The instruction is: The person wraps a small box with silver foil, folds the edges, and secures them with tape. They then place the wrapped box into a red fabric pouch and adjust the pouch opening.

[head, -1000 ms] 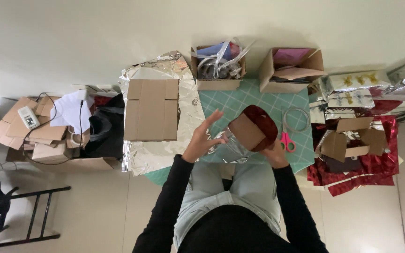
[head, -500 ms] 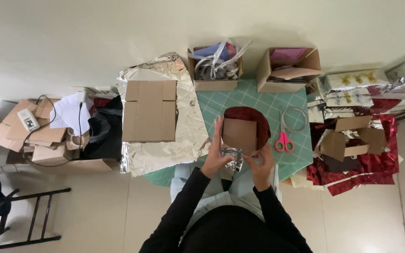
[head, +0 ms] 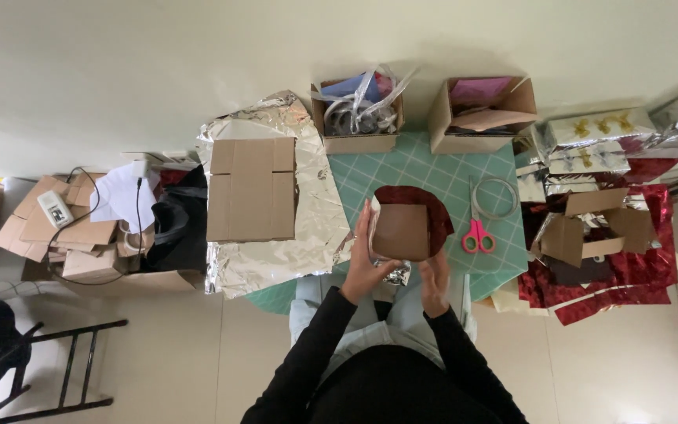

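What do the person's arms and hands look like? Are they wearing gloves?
No gloves. Both arms are covered by long black sleeves that reach the wrists. The left hand and right hand are bare, with no rings, watch or bracelets visible from this view.
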